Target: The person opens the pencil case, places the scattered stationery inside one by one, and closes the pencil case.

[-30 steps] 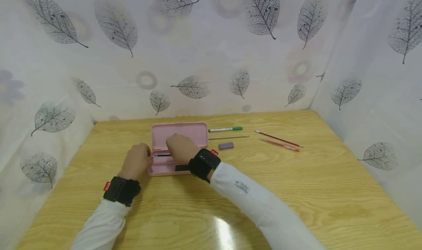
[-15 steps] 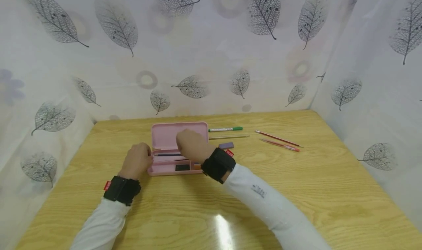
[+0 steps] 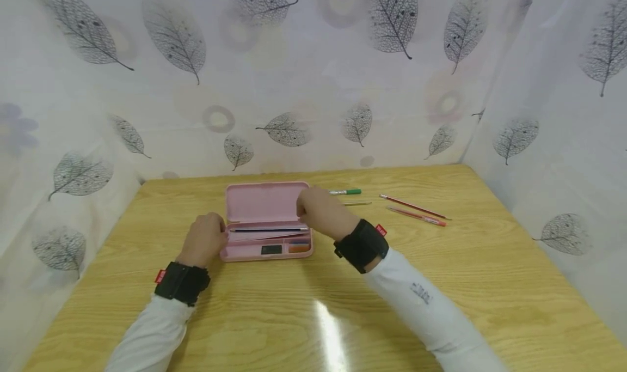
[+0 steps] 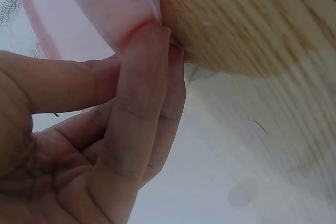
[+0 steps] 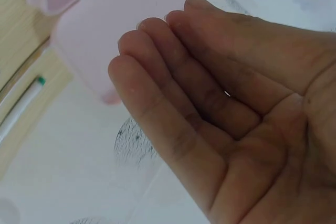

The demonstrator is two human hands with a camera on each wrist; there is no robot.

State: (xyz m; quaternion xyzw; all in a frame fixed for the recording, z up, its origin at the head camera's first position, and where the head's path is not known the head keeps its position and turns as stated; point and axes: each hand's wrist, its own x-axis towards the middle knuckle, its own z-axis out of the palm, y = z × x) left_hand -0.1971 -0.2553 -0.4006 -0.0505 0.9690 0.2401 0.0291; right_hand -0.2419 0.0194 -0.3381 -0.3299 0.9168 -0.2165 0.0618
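A pink pencil case (image 3: 266,202) lies with its lid raised back on the table. Inside rest a dark pencil (image 3: 266,230), a small black rectangular piece (image 3: 271,249) and an orange piece (image 3: 298,248) in a side compartment. My left hand (image 3: 202,241) pinches the case's left end; in the left wrist view, thumb and fingers meet on its pink wall (image 4: 118,3). My right hand (image 3: 325,211) hovers by the case's right end. Its fingers are loosely bent and hold nothing, as the right wrist view shows of the palm (image 5: 247,156).
Right of the case lie a green-capped marker (image 3: 352,191) and a thin gold stick (image 3: 357,203), both partly behind my right hand. Farther right are a red pencil (image 3: 413,206) and an orange-red pen (image 3: 421,217). A leaf-patterned curtain (image 3: 303,78) encloses the table.
My right hand has moved right, from over the case's middle to its right end, uncovering the dark pencil and orange piece. It now hides the purple-grey eraser. My left hand stays put.
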